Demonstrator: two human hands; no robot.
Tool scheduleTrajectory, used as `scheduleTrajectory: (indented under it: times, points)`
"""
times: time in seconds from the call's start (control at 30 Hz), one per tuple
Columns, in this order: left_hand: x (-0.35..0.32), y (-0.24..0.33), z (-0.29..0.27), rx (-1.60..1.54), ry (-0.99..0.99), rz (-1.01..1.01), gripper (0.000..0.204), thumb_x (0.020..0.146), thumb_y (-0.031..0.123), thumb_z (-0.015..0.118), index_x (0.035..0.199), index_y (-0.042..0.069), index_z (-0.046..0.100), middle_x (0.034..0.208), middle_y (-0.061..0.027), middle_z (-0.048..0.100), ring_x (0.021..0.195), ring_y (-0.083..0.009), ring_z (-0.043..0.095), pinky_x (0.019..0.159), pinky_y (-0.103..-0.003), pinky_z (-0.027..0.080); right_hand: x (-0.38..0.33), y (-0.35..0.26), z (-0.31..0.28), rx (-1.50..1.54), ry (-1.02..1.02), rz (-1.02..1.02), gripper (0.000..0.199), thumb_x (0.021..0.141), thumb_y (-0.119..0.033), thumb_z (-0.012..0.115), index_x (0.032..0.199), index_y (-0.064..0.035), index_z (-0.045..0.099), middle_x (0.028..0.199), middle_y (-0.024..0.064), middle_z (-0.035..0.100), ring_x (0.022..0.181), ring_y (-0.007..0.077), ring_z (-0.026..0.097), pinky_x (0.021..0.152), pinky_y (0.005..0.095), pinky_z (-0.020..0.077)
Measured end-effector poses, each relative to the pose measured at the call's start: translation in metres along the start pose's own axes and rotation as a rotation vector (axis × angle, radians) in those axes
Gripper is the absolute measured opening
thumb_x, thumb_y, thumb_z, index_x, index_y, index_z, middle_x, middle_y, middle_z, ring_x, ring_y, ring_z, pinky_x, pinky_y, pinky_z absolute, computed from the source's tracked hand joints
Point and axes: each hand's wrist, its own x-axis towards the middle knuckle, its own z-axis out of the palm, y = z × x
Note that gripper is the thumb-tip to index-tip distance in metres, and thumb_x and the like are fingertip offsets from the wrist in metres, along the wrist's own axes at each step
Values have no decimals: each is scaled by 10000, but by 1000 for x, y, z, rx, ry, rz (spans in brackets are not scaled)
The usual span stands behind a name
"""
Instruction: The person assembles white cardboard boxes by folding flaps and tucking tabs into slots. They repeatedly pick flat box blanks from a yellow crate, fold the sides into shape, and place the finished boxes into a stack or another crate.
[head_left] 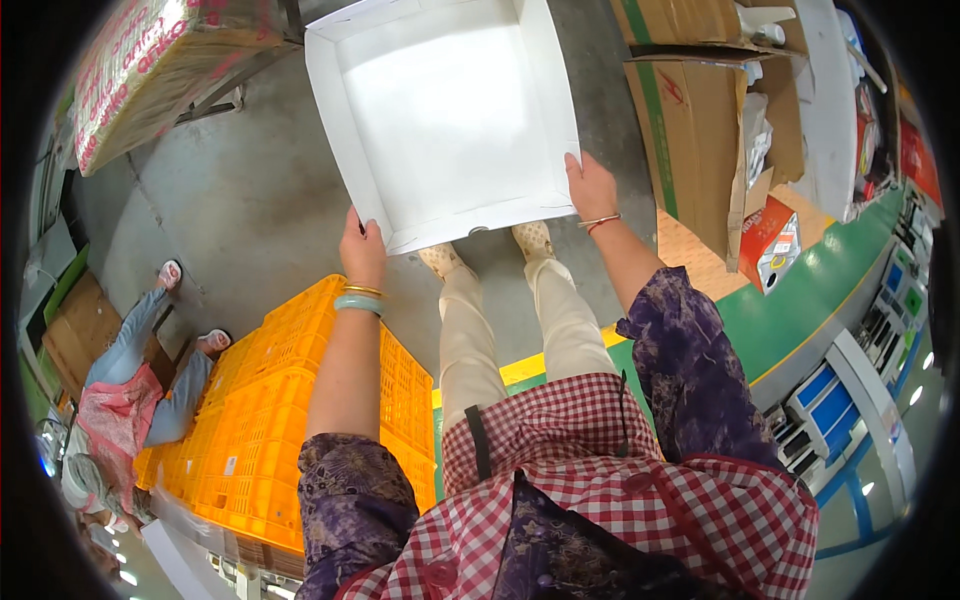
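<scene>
Head view shows both hands gripping a white cardboard tray [445, 110] above the floor: left hand [362, 250] fingers clamped on its near corner, right hand [590, 186] on the side edge; the tray's far edge is cut off.

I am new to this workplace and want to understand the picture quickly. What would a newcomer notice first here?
First, the large white open cardboard box at top centre, held out over the grey floor by the left hand at its near corner and the right hand at its side edge. Next, the bright orange plastic crates stacked at lower left, beside the person's left arm. Brown cardboard cartons stand at upper right.
</scene>
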Motion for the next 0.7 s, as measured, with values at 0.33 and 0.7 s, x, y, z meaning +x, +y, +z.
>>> scheduleTrajectory:
  times: [0.33, 0.7]
  points:
    - [-4, -27, 18, 321, -122, 1, 372, 868, 245, 470, 1138, -5, 524, 989, -245, 624, 912, -422, 586, 803, -469, 468, -2, 32, 17, -98, -122, 10, 395, 900, -364, 422, 1012, -27, 596, 971, 244, 621, 914, 408, 583, 808, 496, 448]
    - [9, -25, 28, 345, -216, -116, 399, 869, 250, 504, 1176, -4, 514, 1048, -236, 616, 988, -398, 574, 863, -437, 452, 8, 36, 19, -18, -195, 20, 454, 854, -385, 518, 1164, -53, 545, 1041, 234, 614, 980, 398, 571, 843, 467, 445]
